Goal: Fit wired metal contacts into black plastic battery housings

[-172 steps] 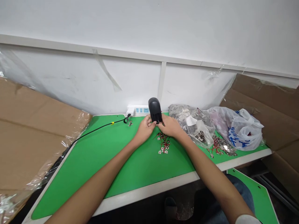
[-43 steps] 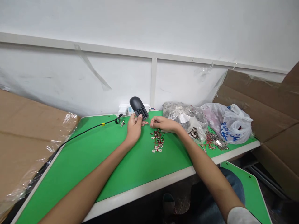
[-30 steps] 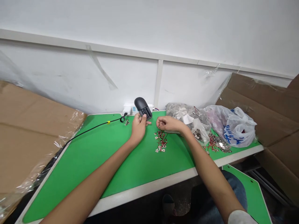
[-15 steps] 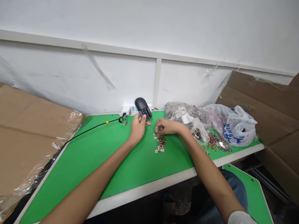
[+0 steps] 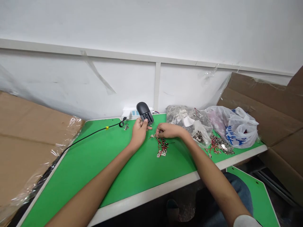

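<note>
My left hand [image 5: 140, 129] grips a dark plastic battery housing, shaped like a computer mouse [image 5: 143, 110], with its open battery slots facing me and my thumb on its lower end. Just to the right, my right hand [image 5: 167, 130] is closed in a pinch, fingertips down at the top of a small pile of metal contact pieces with red wires [image 5: 162, 147]. Whatever lies between those fingertips is too small to make out. One thin black wire sticks out from the pile to the right.
A black cable [image 5: 94, 131] runs to a white power strip [image 5: 130, 113] by the wall. Small metal parts [image 5: 126, 126] lie near it. Plastic bags [image 5: 180, 116] and more metal contacts [image 5: 222, 145] are on the right. Cardboard [image 5: 30, 138] flanks the green table [image 5: 113, 189].
My right hand has shifted slightly left and down onto the pile's upper edge, and some wired contacts there have moved. My left hand still holds the mouse. The camera view has shifted a little.
</note>
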{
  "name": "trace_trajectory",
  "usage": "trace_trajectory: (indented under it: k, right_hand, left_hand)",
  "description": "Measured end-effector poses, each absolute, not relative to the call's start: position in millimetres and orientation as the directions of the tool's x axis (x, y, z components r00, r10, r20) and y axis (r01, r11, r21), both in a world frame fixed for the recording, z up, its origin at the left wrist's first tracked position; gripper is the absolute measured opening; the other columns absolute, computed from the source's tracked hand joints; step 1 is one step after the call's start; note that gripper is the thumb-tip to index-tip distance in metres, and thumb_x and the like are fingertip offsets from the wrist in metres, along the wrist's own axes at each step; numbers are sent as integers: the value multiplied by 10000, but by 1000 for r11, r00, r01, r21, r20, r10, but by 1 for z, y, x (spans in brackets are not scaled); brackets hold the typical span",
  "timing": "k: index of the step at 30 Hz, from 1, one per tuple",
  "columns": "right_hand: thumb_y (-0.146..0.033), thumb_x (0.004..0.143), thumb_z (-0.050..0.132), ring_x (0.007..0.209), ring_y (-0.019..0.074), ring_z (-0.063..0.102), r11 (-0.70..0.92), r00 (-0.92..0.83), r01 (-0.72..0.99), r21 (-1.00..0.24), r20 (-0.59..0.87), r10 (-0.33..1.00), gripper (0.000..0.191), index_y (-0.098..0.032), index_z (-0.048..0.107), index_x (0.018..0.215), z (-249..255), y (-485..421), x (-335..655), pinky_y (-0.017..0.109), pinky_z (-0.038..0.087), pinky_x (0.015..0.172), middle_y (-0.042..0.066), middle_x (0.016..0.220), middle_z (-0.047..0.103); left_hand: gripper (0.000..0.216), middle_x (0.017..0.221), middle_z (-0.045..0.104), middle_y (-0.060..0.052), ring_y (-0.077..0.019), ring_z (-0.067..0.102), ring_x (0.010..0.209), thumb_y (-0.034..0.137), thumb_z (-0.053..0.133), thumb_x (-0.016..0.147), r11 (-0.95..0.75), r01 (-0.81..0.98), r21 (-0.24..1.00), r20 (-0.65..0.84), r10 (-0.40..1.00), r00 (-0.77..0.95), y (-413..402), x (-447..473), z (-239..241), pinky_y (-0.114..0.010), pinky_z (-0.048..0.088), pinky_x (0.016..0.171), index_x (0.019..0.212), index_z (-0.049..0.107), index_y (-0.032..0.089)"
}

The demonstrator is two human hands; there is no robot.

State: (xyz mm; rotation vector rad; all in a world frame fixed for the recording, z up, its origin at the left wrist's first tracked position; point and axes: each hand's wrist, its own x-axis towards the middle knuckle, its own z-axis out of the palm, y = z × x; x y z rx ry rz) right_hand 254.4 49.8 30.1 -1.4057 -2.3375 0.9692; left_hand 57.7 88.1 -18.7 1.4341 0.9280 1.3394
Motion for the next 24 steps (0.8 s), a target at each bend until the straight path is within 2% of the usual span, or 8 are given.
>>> trace_trajectory:
  k: [7,10,13,19,21,24]
  right_hand:
    - [-234,964,593,783,150,600,255,-360,577,-776,38,932,113,-187,590,1067,33,50,258,252,480,697,17,892,653]
    - [-219,954,619,796,161,604,212,-285,478,-852,77,955,246,-197,560,1192,33,53,258,276,500,723,18,908,642]
    - [-202,925,668,783,166,599,170,-233,395,-903,80,969,261,-196,604,1179,33,55,259,300,509,742,15,884,639]
    - [-153,916,663,865,188,656,167,-255,415,-894,62,965,223,-203,652,1134,31,57,263,333,541,819,50,962,714]
    - [-144,913,658,875,187,667,211,-255,440,-873,104,961,232,-191,662,1141,29,58,265,328,543,828,58,980,727]
    - [-130,910,644,880,181,674,315,-233,573,-757,218,948,233,-169,680,1136,25,59,268,312,540,827,58,989,734]
  left_hand:
    - [358,923,741,-38,-154,718,671,520,673,953,-282,-84,956,291,948,127,87,59,-18,-256,530,624,1079,594,194]
    - [346,962,753,-52,-148,712,661,510,662,958,-289,-85,954,298,945,133,87,60,-18,-251,513,604,1081,601,192]
    - [331,921,747,-43,-147,708,654,487,661,962,-290,-78,954,298,945,132,87,60,-20,-253,512,618,1093,604,189]
    - [317,891,743,-34,-143,695,638,484,646,969,-287,-75,955,295,946,137,86,61,-19,-254,504,612,1083,601,191]
    - [315,907,746,-38,-143,696,638,481,645,968,-287,-74,955,295,946,137,86,61,-19,-259,506,619,1081,598,191]
    - [327,961,756,-53,-146,699,642,491,648,960,-287,-71,955,294,945,141,86,61,-18,-267,507,622,1081,592,192]
